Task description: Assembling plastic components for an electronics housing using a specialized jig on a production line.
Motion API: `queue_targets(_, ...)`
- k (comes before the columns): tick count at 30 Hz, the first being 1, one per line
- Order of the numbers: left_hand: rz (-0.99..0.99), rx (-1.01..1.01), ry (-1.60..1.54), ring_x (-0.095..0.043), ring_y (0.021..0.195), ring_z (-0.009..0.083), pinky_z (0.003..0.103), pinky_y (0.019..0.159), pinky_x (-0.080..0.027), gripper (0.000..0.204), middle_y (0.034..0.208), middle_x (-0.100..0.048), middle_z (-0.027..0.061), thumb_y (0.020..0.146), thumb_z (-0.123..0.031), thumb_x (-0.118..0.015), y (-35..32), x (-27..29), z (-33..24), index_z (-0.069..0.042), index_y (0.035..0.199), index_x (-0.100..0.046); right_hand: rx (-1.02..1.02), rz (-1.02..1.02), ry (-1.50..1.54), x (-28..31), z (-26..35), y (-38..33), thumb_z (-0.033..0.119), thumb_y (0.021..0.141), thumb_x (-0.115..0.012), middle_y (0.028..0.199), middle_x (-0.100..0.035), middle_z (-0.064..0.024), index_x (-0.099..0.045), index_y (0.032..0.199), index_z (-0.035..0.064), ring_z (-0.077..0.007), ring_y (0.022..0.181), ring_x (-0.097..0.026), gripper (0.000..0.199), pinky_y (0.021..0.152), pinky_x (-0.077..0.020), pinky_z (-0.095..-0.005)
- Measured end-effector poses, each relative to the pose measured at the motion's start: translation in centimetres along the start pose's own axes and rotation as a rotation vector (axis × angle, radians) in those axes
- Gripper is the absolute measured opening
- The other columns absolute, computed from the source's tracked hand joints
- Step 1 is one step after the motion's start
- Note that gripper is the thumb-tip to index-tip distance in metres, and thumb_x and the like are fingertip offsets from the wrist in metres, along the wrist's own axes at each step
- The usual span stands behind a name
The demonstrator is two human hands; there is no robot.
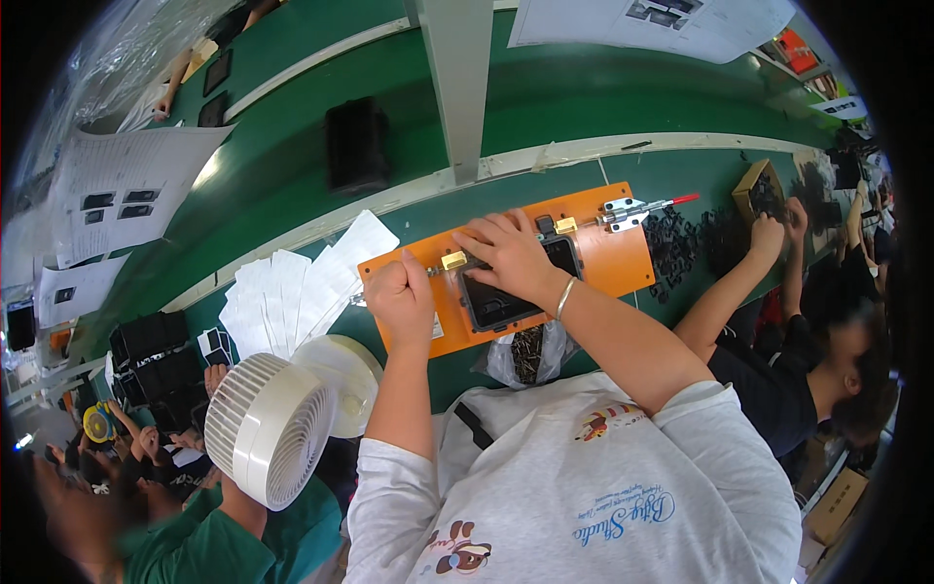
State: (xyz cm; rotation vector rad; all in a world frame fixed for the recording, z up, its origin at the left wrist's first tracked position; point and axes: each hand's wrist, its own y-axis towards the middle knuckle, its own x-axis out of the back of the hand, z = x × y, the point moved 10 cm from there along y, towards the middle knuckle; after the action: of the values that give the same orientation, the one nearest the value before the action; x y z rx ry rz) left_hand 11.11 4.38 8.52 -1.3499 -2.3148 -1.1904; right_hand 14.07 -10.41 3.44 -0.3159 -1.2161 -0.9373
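Note:
An orange fixture plate lies in front of me with a black rectangular plastic case set in its middle. My left hand is closed in a fist at the plate's left end, around the left toggle clamp, whose handle it hides. Over the case's upper left part rests my right hand, fingers spread toward the far edge and covering part of it. Brass-coloured blocks sit by the case at the clamp tips. The right toggle clamp, with a red handle tip, is untouched.
White sheets fan out left of the plate, near a white fan. Small black parts lie to its right, by a cardboard box. A bag of screws sits at the near edge. Co-workers sit on both sides; a metal post stands beyond.

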Motion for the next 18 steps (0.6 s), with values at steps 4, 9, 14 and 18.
queue_targets(4,0.002,0.089,-0.080,-0.034,0.040,0.0100,0.029,0.040,-0.025,0.038,0.045,-0.041,0.0045,0.089,-0.008,-0.054,-0.3,0.3,1.2,0.001,0.053,-0.043,-0.008,-0.013,0.016,0.3,-0.1,-0.2,0.026,0.065,-0.074,0.115,-0.053,-0.0058,-0.056,0.119,0.0135,-0.0237,0.109,-0.048,0.059,0.093,-0.0319,-0.0449)
queue_targets(9,-0.030,0.128,-0.140,-0.035,0.043,0.0090,0.027,0.043,-0.026,0.039,0.046,-0.042,0.0031,0.090,-0.009,-0.052,-0.5,0.9,1.7,0.000,0.053,-0.044,-0.023,0.004,0.045,0.5,-0.1,0.0,0.025,0.065,-0.075,0.115,-0.053,-0.0064,-0.056,0.120,0.0145,-0.0243,0.109,-0.048,0.059,0.096,-0.0303,-0.0484)
queue_targets(14,-0.292,0.511,-0.418,-0.032,0.045,0.0076,0.026,0.044,-0.024,0.044,0.046,-0.039,0.0004,0.091,-0.012,-0.052,-0.4,5.1,5.0,-0.006,0.049,-0.039,-0.076,0.028,0.108,0.0,-0.7,-0.3,0.022,0.066,-0.075,0.117,-0.053,-0.0075,-0.057,0.120,0.0143,-0.0259,0.112,-0.048,0.058,0.101,-0.0260,-0.0534)
queue_targets(18,-0.370,0.520,-0.628,-0.029,0.046,0.0059,0.024,0.045,-0.021,0.044,0.047,-0.037,-0.0015,0.092,-0.016,-0.050,0.0,6.9,6.1,-0.009,0.050,-0.037,-0.131,-0.010,0.095,0.8,0.5,-0.2,0.015,0.069,-0.073,0.119,-0.052,-0.0083,-0.058,0.115,0.0124,-0.0277,0.114,-0.047,0.048,0.101,-0.0268,-0.0524)
